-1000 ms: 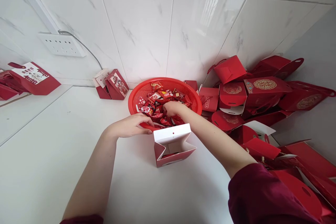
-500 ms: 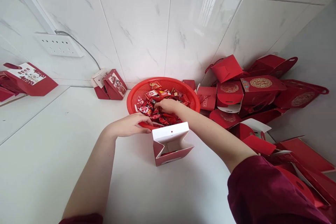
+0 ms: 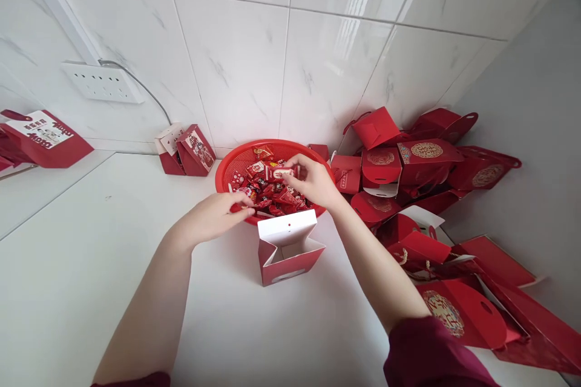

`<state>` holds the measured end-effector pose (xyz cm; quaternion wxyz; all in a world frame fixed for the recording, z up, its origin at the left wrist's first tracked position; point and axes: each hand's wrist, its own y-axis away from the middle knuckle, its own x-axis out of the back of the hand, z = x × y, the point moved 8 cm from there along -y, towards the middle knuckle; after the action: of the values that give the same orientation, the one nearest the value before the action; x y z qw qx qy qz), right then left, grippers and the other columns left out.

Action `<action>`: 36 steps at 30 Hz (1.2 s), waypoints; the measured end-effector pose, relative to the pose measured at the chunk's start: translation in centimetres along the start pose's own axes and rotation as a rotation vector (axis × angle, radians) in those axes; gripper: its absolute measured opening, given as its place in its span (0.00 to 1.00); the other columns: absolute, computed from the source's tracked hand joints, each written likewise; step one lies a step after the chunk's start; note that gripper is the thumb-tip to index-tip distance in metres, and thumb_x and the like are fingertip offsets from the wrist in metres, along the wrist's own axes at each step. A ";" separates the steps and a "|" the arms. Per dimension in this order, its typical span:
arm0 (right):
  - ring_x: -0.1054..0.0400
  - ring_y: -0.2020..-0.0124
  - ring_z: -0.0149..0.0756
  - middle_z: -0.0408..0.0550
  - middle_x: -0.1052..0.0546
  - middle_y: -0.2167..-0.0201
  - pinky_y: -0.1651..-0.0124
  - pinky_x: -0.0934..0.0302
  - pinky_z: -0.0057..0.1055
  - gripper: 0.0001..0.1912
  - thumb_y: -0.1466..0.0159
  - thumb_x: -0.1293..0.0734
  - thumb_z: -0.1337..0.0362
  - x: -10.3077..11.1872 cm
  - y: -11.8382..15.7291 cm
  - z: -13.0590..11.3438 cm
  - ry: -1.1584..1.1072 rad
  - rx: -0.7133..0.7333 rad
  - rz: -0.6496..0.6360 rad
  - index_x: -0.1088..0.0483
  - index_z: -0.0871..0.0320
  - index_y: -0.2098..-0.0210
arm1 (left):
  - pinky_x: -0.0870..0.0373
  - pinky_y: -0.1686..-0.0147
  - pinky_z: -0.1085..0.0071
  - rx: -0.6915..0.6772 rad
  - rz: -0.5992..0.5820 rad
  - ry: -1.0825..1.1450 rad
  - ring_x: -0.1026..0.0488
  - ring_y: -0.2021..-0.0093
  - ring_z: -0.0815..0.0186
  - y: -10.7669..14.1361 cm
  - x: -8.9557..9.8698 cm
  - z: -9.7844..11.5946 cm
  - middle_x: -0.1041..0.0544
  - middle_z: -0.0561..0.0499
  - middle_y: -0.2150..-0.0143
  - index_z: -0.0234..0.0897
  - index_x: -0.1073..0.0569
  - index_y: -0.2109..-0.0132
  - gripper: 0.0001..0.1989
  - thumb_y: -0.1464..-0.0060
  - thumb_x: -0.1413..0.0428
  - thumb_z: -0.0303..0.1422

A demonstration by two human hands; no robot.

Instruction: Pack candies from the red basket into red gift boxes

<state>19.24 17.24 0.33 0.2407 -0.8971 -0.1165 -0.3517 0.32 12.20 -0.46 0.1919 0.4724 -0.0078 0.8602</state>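
A red plastic basket [image 3: 226, 176] with a perforated wall holds a heap of wrapped candies [image 3: 272, 201]. Over its right part, my right hand [image 3: 313, 178] pinches a red and white wrapped candy [image 3: 275, 173] between thumb and fingers. At the basket's near left side, my left hand [image 3: 218, 213] has its thumb and fingers closed around the rim; the fingertips reach inside, by the candies. Just in front of the basket stands a small red paper box [image 3: 290, 269], its white-lined top unfolded and its mouth facing up.
Two small red boxes [image 3: 195, 150] stand by the tiled wall, left of the basket. Many red gift boxes [image 3: 426, 163] are piled along the right side. Another red box [image 3: 59, 139] sits at far left, below a white power strip [image 3: 102, 81] with a grey cable.
My right hand has risen out of the heap with a wrapped candy pinched in its fingers. My left hand stays at the basket rim. The whole view has shifted slightly.
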 end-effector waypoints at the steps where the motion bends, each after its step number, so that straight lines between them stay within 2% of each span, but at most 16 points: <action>1: 0.32 0.64 0.37 0.48 0.27 0.60 0.62 0.39 0.31 0.17 0.33 0.40 0.50 0.8 1.4 -0.6 -0.144 -0.025 0.039 0.38 0.55 0.51 | 0.31 0.57 0.67 0.023 0.115 0.024 0.25 0.56 0.58 0.5 0.9 0.4 0.21 0.54 0.51 0.46 0.23 0.53 0.19 0.40 0.50 0.50; 3: 0.31 0.59 0.38 0.50 0.29 0.53 0.58 0.36 0.32 0.17 0.34 0.37 0.50 1.9 4.1 -2.2 -0.340 -0.034 0.073 0.39 0.53 0.53 | 0.31 0.56 0.67 0.011 0.318 0.119 0.26 0.56 0.58 1.8 2.2 1.8 0.20 0.54 0.52 0.45 0.23 0.53 0.20 0.40 0.50 0.51; 4: 0.30 0.59 0.39 0.50 0.29 0.53 0.58 0.35 0.33 0.16 0.35 0.35 0.50 2.1 5.2 -3.0 -0.396 -0.034 0.070 0.38 0.52 0.54 | 0.31 0.56 0.68 -0.025 0.377 0.188 0.26 0.56 0.58 2.3 2.4 2.7 0.20 0.53 0.53 0.44 0.23 0.54 0.20 0.40 0.49 0.51; 6: 0.29 0.61 0.38 0.49 0.28 0.55 0.57 0.34 0.35 0.13 0.34 0.35 0.52 2.4 6.8 -4.7 -0.471 -0.005 0.061 0.37 0.51 0.55 | 0.31 0.56 0.69 -0.133 0.379 0.341 0.27 0.55 0.59 2.9 1.8 4.6 0.20 0.52 0.56 0.41 0.23 0.56 0.19 0.40 0.47 0.50; 8: 0.29 0.63 0.37 0.47 0.26 0.60 0.58 0.33 0.35 0.11 0.34 0.34 0.54 2.6 7.8 -6.2 -0.491 0.059 0.083 0.35 0.51 0.56 | 0.31 0.59 0.70 -0.233 0.311 0.479 0.27 0.58 0.60 3.2 0.8 6.1 0.22 0.50 0.62 0.37 0.24 0.62 0.17 0.41 0.45 0.48; 11: 0.29 0.62 0.37 0.46 0.25 0.61 0.58 0.33 0.35 0.11 0.36 0.31 0.59 3.1 8.4 -7.6 -0.411 0.180 0.157 0.33 0.52 0.56 | 0.36 0.67 0.70 -0.290 0.293 0.588 0.32 0.67 0.65 3.3 -0.1 6.6 0.29 0.51 0.72 0.35 0.28 0.70 0.19 0.40 0.45 0.45; 15: 0.29 0.55 0.39 0.48 0.25 0.57 0.52 0.33 0.37 0.10 0.36 0.30 0.65 3.5 8.8 -8.6 -0.246 0.305 0.233 0.31 0.54 0.56 | 0.45 0.72 0.71 -0.271 0.332 0.575 0.42 0.73 0.70 3.2 -0.3 6.2 0.40 0.54 0.76 0.35 0.35 0.75 0.21 0.39 0.45 0.44; 23: 0.28 0.55 0.39 0.49 0.24 0.56 0.52 0.32 0.39 0.10 0.38 0.30 0.68 4.1 9.3 -8.9 -0.076 0.414 0.332 0.29 0.53 0.57 | 0.50 0.75 0.71 -0.293 0.318 0.511 0.47 0.74 0.71 3.0 -0.6 6.6 0.45 0.56 0.77 0.36 0.39 0.76 0.21 0.39 0.45 0.41; 29: 0.28 0.54 0.40 0.50 0.25 0.54 0.52 0.33 0.40 0.10 0.38 0.30 0.67 3.9 9.6 -8.9 0.125 0.434 0.366 0.29 0.53 0.56 | 0.48 0.75 0.71 -0.293 0.359 0.405 0.44 0.74 0.71 2.9 -0.5 6.6 0.42 0.55 0.77 0.36 0.38 0.77 0.20 0.40 0.45 0.40; 36: 0.31 0.49 0.44 0.53 0.27 0.52 0.50 0.35 0.43 0.10 0.36 0.31 0.63 3.9 9.7 -9.2 0.231 0.406 0.334 0.29 0.54 0.54 | 0.41 0.73 0.71 -0.391 0.481 0.321 0.37 0.74 0.69 3.5 0.5 7.4 0.32 0.53 0.77 0.36 0.31 0.77 0.16 0.42 0.43 0.35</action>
<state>20.46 4.42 5.45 0.4815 -0.7912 -0.0071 -0.3769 4.89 7.65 4.68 0.0692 0.2701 -0.2533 0.9263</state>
